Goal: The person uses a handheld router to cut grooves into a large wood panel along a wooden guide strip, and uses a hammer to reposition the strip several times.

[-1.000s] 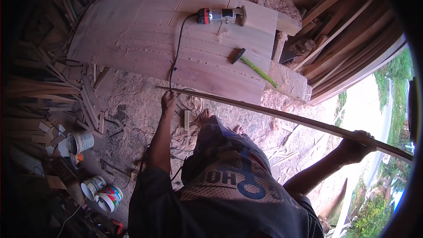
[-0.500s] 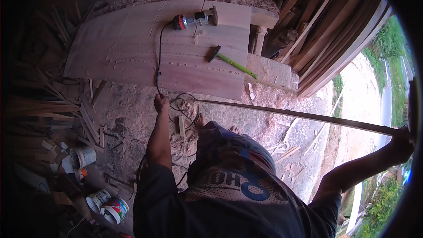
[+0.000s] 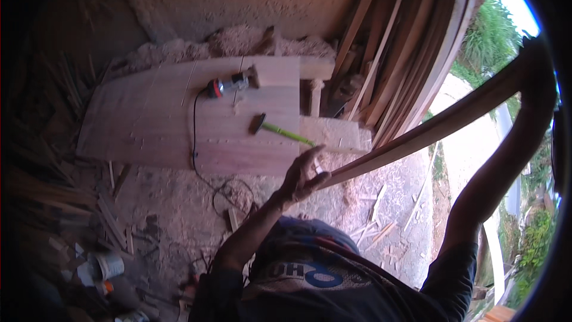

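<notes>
A long wooden plank [image 3: 426, 135] slants up to the right in front of me. My right hand [image 3: 535, 74], dark at the right rim, is closed around its upper part. My left hand [image 3: 302, 177] is at its lower end, fingers and thumb spread apart; whether they touch the wood is hard to tell. Beyond the left hand lies a hammer [image 3: 287, 134] with a green handle, its head resting on a broad wooden panel [image 3: 137, 119]. A handheld power router [image 3: 229, 85] lies on the panel, its black cord [image 3: 194, 131] running down over the front edge.
Tall boards [image 3: 411, 48] lean against the wall at the back right. Shavings [image 3: 235, 42] are heaped behind the panel. Scrap wood [image 3: 107, 220] and a white bucket [image 3: 109, 265] stand on the left. Offcuts [image 3: 381, 235] litter the floor at right, beside greenery outside.
My left hand has let go of the cord and moved right to the plank's end. The plank has been raised and tilted upward by my right hand. The view has shifted upward.
</notes>
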`<state>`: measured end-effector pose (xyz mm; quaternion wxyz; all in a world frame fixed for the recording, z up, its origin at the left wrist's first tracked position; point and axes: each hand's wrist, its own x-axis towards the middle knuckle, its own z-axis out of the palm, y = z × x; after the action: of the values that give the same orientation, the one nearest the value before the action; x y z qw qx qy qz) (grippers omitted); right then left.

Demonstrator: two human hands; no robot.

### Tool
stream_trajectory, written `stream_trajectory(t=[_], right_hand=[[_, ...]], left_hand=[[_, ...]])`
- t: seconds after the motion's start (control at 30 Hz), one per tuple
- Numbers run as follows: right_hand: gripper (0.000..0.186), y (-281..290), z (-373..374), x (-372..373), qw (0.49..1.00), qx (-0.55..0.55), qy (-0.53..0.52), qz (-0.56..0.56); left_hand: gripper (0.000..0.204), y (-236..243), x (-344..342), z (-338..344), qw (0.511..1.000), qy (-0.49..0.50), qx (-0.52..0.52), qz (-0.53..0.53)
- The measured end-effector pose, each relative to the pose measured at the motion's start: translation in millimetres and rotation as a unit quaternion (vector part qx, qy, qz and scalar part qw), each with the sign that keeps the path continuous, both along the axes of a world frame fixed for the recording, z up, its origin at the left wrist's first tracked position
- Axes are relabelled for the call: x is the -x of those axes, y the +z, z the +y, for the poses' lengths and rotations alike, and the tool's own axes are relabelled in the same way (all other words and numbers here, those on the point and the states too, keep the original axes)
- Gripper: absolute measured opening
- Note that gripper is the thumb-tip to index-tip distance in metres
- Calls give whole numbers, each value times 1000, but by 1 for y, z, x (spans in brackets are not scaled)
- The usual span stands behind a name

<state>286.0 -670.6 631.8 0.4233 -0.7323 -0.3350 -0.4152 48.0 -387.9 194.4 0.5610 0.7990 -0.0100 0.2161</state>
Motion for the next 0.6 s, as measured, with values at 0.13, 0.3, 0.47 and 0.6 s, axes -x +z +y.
stream_trajectory(t=[0.13, 0.3, 0.47, 0.6], right_hand=[[41, -27, 79, -14, 872, -247, 355, 227], [31, -8, 119, -3, 863, -244, 361, 258], [42, -18, 135, -44, 950, -113, 260, 128], [68, -64, 140, -24, 903, -102, 346, 234]], left_hand=[[71, 18, -25, -23, 997, -46, 56, 6], [31, 3, -72, -30, 991, 37, 77, -102], [26, 8, -96, -37, 986, 60, 103, -118], [25, 6, -115, -52, 981, 81, 135, -115]])
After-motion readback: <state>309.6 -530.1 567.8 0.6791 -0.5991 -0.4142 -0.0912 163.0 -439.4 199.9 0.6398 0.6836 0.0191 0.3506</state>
